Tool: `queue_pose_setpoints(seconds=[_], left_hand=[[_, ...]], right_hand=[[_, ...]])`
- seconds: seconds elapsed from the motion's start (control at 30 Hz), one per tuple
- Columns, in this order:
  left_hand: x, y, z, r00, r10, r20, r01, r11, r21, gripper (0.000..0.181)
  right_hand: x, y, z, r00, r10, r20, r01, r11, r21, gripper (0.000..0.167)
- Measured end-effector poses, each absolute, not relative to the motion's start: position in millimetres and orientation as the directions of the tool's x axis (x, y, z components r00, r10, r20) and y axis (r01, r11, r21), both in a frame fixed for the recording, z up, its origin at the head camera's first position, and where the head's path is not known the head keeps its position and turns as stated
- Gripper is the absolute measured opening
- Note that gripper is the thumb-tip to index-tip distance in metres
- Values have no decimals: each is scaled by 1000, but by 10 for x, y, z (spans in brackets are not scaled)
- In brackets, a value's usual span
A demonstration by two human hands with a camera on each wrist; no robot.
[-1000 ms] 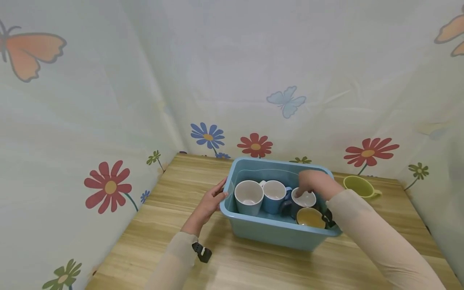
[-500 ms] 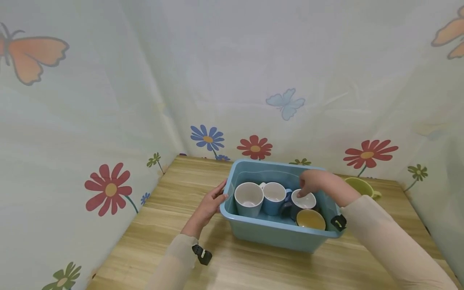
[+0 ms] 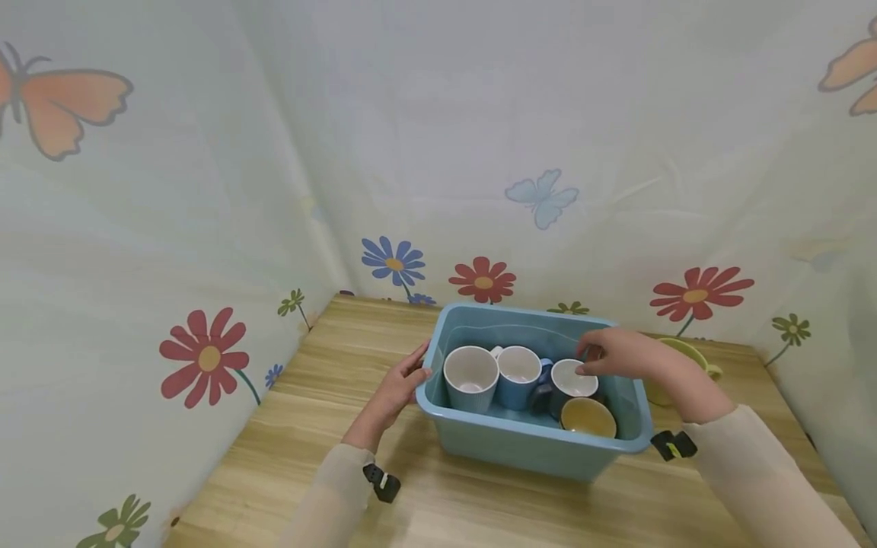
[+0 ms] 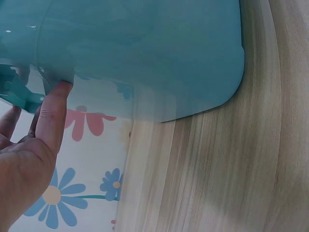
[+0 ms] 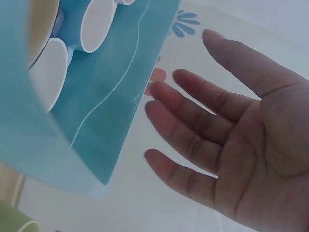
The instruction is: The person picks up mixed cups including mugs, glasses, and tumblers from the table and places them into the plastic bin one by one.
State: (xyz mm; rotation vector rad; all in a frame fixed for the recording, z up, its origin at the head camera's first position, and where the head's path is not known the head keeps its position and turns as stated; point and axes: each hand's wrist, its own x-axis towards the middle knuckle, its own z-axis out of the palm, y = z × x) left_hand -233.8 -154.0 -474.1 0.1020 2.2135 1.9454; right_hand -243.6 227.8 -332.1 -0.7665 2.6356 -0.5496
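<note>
A light-blue plastic bin (image 3: 521, 445) holds several mugs. My left hand (image 3: 392, 392) grips the bin's left end at the rim; in the left wrist view, fingers (image 4: 52, 113) meet its outer wall. Above the bin's right side, my right hand (image 3: 626, 354) holds nothing, its fingers spread and slightly bent in the right wrist view. Below and left of those fingertips stands a dark mug with white inside (image 3: 574, 378). A yellow-lined mug (image 3: 588, 418) is in front of it. Farther left are a blue mug (image 3: 518, 377) and a wide ribbed pale mug (image 3: 471, 379).
A yellow-green cup (image 3: 685, 350) stands on the wooden table (image 3: 288, 441) right of the bin, partly hidden by my right forearm. Flower-printed curtains (image 3: 438, 152) hang behind the table and along its sides.
My right hand has drawn back from the dark mug, moving right and slightly up, its fingers loosening. The left hand and the mugs stay in place.
</note>
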Motion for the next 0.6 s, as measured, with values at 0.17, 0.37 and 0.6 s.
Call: queue_pose_setpoints(seconds=[0.17,0.37,0.6], left_hand=[[-2333,-1546,-4747,-977,184,-103,-81,127,989,66],[-2324,-1550,-4734,-980,172,-99,-76,136,988,64],[-2330,-1543,-4747,-978,181,-100,-76,132,988,65]], right_hand=[[-2332,2371,-3419,-831,-546,-103,-433,753,-495,34],[-2252,2397,-3556,-870,-493,20,-425,729,-537,30],[-2186,2424,-3639,-889,-440,128,-430,705,-564,30]])
